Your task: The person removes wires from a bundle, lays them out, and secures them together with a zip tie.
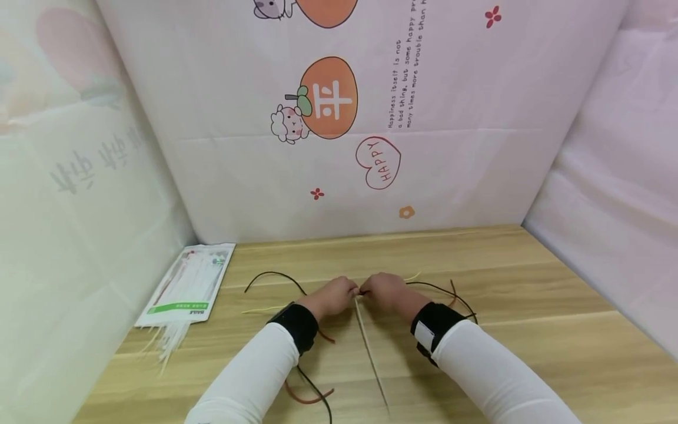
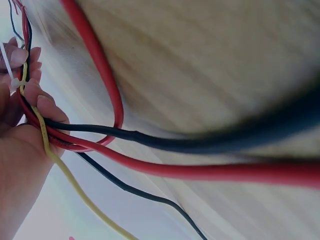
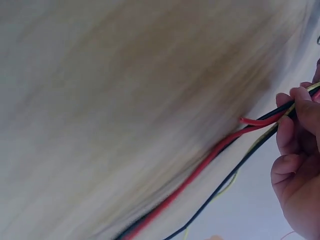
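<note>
Both hands meet at mid-table in the head view, pinching one bundle of electrical wires. My left hand (image 1: 335, 296) has its fingers curled round the bundle; red (image 2: 175, 171), black (image 2: 95, 128) and yellow (image 2: 71, 185) wires fan out from it. A white cable tie (image 1: 371, 351) circles the bundle between the hands, its long tail running toward the near edge. My right hand (image 1: 389, 292) grips the bundle just right of the tie. In the right wrist view, red wire (image 3: 185, 186) and black wire (image 3: 220, 186) trail from those fingers.
A white plastic packet (image 1: 198, 277) lies at the left, with several white cable ties (image 1: 172, 340) spilling from its near end. Loose wire ends spread over the wooden table (image 1: 556, 353) beside both forearms. Printed cloth (image 1: 450, 176) walls off the back and sides.
</note>
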Demonstrator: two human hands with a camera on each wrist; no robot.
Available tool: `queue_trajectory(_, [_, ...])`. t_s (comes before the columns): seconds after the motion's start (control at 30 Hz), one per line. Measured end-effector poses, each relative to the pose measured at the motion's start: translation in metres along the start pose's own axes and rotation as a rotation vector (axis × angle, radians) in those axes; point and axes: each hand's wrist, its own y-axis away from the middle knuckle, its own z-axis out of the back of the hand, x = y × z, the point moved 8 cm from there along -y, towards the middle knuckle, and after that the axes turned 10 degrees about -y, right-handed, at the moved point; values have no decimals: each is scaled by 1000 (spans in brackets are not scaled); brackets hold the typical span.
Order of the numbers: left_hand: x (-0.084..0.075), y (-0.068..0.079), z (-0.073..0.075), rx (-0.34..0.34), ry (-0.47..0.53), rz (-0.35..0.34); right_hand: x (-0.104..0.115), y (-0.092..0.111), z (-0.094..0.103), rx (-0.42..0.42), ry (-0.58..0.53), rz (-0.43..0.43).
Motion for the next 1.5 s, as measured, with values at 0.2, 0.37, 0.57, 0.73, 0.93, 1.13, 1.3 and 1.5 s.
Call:
queue_trajectory(0.2, [5,5,-4,66,77,126,1,2,-6,0,-4,39])
queue_trajectory(0.37, [2,4,1,3,-64,79,-3,2,-6,-46,-32,19])
queue_trajectory(0.57, [5,-3,9,-42,-96,123,-7,-3,3,-82,-65,-6])
queue_trajectory(0.73, [5,-8,10,-55,-91,139,-11,-7,1,-55,-49,-49])
queue_trajectory(0.93, [5,-6,-1,5,-128,136,-10,-3,-6,-27,-23,-33])
queue_trajectory(1.13, [2,-7,0,-13,-189,110,-6,3,-1,-51,-25,-15])
queue_trajectory(1.3, [1,-6,-2,25,-193,115,0,9,1,-48,-30,12])
queue_trajectory(1.5, [0,-4,-4,35,-222,102,6,17,2,-67,-27,32])
